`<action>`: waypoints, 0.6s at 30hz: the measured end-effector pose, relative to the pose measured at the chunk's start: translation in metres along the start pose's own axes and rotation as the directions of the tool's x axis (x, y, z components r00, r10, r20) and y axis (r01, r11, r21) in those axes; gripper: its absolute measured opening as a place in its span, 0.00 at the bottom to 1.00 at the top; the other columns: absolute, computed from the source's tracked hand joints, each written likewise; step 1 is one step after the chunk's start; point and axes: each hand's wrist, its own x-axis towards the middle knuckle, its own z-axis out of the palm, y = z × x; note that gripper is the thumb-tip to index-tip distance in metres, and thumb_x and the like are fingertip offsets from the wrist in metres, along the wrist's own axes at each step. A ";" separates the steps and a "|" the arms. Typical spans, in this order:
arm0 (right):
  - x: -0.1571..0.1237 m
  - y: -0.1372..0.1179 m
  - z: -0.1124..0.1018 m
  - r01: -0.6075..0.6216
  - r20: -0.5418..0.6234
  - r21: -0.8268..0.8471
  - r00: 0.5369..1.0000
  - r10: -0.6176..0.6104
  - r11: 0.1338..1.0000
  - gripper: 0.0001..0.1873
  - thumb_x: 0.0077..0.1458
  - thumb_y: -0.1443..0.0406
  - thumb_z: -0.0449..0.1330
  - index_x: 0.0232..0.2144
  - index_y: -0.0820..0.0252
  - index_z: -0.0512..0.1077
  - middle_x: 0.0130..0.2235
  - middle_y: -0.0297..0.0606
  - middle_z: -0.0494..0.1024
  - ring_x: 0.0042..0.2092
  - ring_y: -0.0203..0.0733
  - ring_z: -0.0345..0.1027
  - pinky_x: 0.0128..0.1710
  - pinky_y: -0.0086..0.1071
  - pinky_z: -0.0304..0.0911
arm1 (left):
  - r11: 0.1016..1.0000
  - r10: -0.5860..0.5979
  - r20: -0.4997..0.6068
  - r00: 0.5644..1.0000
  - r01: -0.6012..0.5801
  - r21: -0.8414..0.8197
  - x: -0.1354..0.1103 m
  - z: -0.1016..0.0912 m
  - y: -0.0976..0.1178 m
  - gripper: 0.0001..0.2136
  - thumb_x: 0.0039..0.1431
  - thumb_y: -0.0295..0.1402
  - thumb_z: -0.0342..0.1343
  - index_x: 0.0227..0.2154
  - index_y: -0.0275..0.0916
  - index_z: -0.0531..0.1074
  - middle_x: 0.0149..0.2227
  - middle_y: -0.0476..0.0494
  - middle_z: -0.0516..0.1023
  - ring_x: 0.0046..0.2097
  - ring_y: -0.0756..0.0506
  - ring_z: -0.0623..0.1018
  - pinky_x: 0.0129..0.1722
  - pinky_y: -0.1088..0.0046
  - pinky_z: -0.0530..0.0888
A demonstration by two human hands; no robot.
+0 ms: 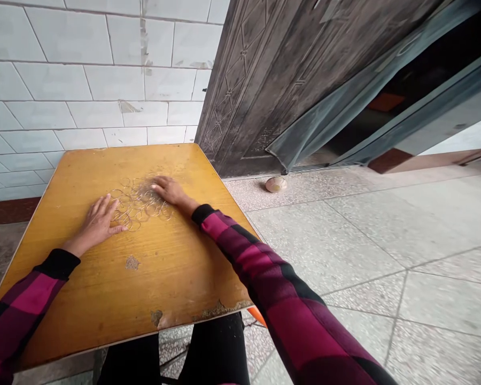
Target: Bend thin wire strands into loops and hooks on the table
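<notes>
Here they are, the loops, thin and wiry, lying in a loose tangle on the far half of the surface, right between the two hands. The left hand has its grip wide, fingers spread, fingertips and thumb at the near-left edge of the tangle. Over on the other side, the right hand reaches across the loops, fingertips blurred; whether that grip has caught any, I can't tell from here.

And look at that surface: yellow-orange, wood-grained, well worn. A bare patch shows just this side of the loops, another chip sits by the near edge, and the coating is flaking along there too. Black-clad legs below, something orange peeking out under the right-hand edge.

Beyond, a wall of white tiles, some stained, with a dark red band at its foot. Next to it stands a dark, carved door, then a grey-blue curtain beside a shadowy doorway. A rounded lump rests on the pale, speckled floor, close to the curtain's bottom corner.
</notes>
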 end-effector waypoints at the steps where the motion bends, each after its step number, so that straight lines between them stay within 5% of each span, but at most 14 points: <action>1: 0.000 -0.019 0.008 0.023 0.003 0.017 1.000 -0.023 1.000 0.28 0.66 0.51 0.48 0.59 0.62 0.65 0.62 0.47 0.66 0.63 0.49 0.58 0.63 0.42 0.51 | 1.000 0.006 0.000 1.000 -0.006 -0.014 0.000 0.000 -0.003 0.41 0.56 0.57 0.49 0.64 0.31 0.55 0.68 0.22 0.48 0.69 0.29 0.50 0.64 0.50 0.53; 6: -0.007 -0.105 0.042 0.034 -0.018 0.110 0.999 -0.032 0.993 0.31 0.63 0.50 0.52 0.59 0.65 0.65 0.61 0.51 0.67 0.61 0.54 0.60 0.62 0.45 0.52 | 0.997 0.024 0.004 1.000 -0.023 -0.074 -0.010 -0.003 -0.016 0.44 0.55 0.59 0.48 0.64 0.28 0.53 0.68 0.22 0.50 0.69 0.29 0.50 0.65 0.51 0.52; 9: -0.012 -0.130 0.044 0.038 0.004 0.155 0.999 -0.039 0.987 0.30 0.63 0.53 0.54 0.60 0.65 0.63 0.63 0.51 0.64 0.63 0.53 0.58 0.62 0.44 0.53 | 0.995 0.007 -0.004 1.000 -0.007 -0.102 -0.017 -0.011 -0.023 0.43 0.56 0.58 0.48 0.65 0.29 0.53 0.67 0.23 0.53 0.68 0.29 0.51 0.64 0.50 0.52; 12: -0.019 -0.119 0.028 0.028 -0.011 0.221 1.000 -0.026 0.975 0.30 0.63 0.53 0.54 0.61 0.65 0.62 0.63 0.52 0.63 0.64 0.51 0.57 0.62 0.41 0.55 | 0.992 0.009 -0.002 1.000 -0.009 -0.123 -0.030 -0.024 -0.031 0.41 0.57 0.57 0.48 0.66 0.33 0.51 0.68 0.27 0.53 0.68 0.30 0.52 0.64 0.49 0.54; 18: -0.060 -0.048 -0.008 -0.102 0.037 0.168 0.995 0.097 0.981 0.19 0.61 0.63 0.57 0.51 0.69 0.71 0.53 0.55 0.73 0.54 0.50 0.68 0.56 0.43 0.62 | 0.994 -0.071 0.071 0.995 0.077 -0.081 -0.078 -0.039 -0.038 0.40 0.54 0.58 0.50 0.63 0.35 0.59 0.68 0.29 0.53 0.67 0.30 0.55 0.63 0.51 0.58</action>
